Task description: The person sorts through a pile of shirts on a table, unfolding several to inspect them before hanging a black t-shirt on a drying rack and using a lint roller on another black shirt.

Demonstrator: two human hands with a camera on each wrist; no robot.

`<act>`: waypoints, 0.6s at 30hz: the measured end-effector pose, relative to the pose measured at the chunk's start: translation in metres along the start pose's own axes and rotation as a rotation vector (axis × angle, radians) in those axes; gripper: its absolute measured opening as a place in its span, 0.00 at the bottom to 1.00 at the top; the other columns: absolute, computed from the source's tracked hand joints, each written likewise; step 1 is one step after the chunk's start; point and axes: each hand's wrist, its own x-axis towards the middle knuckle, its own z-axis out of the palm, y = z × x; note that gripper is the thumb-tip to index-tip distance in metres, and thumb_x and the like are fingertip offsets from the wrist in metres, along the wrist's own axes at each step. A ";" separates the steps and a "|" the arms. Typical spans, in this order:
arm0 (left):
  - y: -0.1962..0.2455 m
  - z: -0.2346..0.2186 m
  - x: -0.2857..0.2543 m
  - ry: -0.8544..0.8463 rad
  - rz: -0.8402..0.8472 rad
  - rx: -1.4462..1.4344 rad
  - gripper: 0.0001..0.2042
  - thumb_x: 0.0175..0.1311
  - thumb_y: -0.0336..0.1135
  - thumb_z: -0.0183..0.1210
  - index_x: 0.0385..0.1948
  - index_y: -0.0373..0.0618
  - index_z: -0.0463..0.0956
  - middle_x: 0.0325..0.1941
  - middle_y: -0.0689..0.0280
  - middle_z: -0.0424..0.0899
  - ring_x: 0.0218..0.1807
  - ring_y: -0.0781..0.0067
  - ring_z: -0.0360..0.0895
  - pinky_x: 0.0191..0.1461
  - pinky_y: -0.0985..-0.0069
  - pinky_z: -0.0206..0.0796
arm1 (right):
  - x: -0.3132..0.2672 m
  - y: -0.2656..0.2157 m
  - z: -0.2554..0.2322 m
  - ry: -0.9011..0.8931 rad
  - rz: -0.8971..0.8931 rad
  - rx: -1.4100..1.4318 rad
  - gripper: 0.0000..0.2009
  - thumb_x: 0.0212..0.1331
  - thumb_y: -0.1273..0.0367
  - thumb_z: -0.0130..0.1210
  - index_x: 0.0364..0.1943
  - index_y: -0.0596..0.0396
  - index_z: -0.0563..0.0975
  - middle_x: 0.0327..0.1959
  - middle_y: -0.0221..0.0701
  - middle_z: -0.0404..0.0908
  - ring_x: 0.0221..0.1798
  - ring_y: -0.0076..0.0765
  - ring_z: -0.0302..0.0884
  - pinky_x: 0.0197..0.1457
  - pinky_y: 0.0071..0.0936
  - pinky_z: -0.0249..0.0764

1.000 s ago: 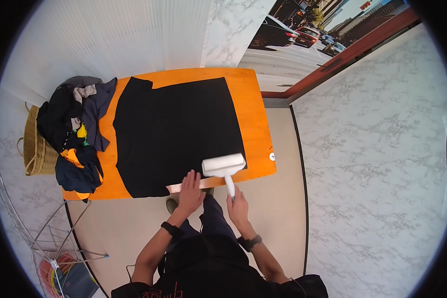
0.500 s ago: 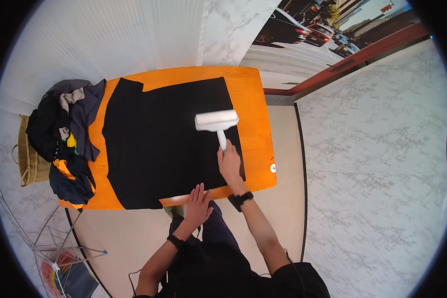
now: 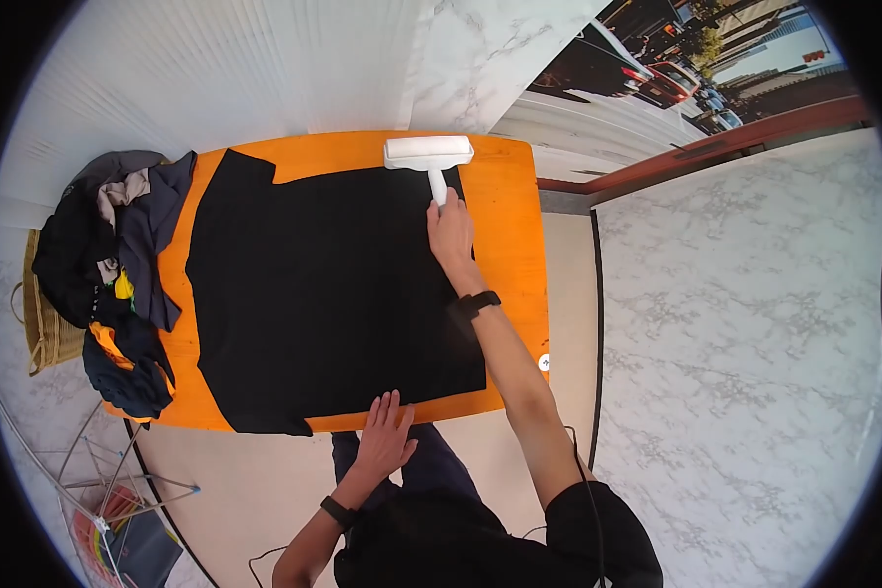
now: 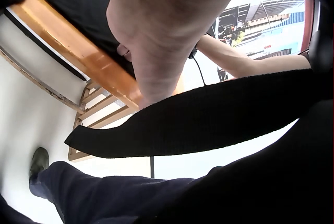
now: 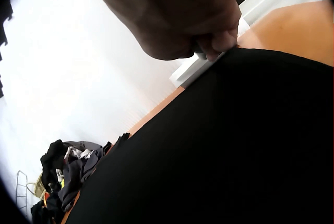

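A black shirt (image 3: 333, 284) lies spread flat on the orange table (image 3: 510, 235). The right hand (image 3: 451, 235) grips the handle of a white lint roller (image 3: 427, 152), whose head lies at the shirt's far right edge, by the far side of the table. In the right wrist view the curled fingers of the right hand (image 5: 209, 31) hide most of the roller (image 5: 190, 73). The left hand (image 3: 384, 446) rests with extended fingers on the shirt's near edge; in the left wrist view the left hand (image 4: 162, 31) hides most of its own fingers.
A heap of clothes (image 3: 88, 235) lies at the table's left end, beside a woven basket (image 3: 49, 328). A wire rack (image 3: 98, 470) stands at the lower left. White curtain-like panels (image 3: 245, 78) rise behind the table, and a street picture (image 3: 696, 69) is at the upper right.
The right hand has moved the roller from the shirt's near right edge to its far right edge, the arm stretching out. The left hand remains at the near edge, and the head view has shifted slightly.
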 end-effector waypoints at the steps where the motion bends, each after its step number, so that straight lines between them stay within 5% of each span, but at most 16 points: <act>1: 0.001 0.000 0.001 0.003 -0.023 -0.006 0.34 0.59 0.46 0.59 0.66 0.42 0.61 0.72 0.41 0.55 0.74 0.43 0.53 0.78 0.55 0.37 | 0.003 0.000 -0.002 0.007 0.003 0.020 0.19 0.66 0.66 0.51 0.54 0.66 0.68 0.36 0.52 0.76 0.37 0.62 0.78 0.37 0.51 0.75; 11: 0.005 0.006 -0.002 -0.033 0.005 0.194 0.39 0.58 0.49 0.60 0.69 0.37 0.56 0.72 0.43 0.55 0.74 0.44 0.53 0.79 0.55 0.34 | -0.106 0.004 -0.049 0.001 -0.062 0.050 0.20 0.66 0.66 0.51 0.56 0.66 0.69 0.37 0.54 0.76 0.39 0.65 0.77 0.39 0.53 0.74; 18: -0.003 0.014 -0.008 0.053 0.059 0.188 0.41 0.53 0.48 0.64 0.68 0.41 0.57 0.71 0.43 0.56 0.73 0.44 0.53 0.77 0.50 0.35 | -0.193 0.000 -0.083 -0.126 0.137 0.047 0.19 0.65 0.67 0.51 0.55 0.66 0.69 0.37 0.56 0.77 0.41 0.66 0.76 0.41 0.52 0.73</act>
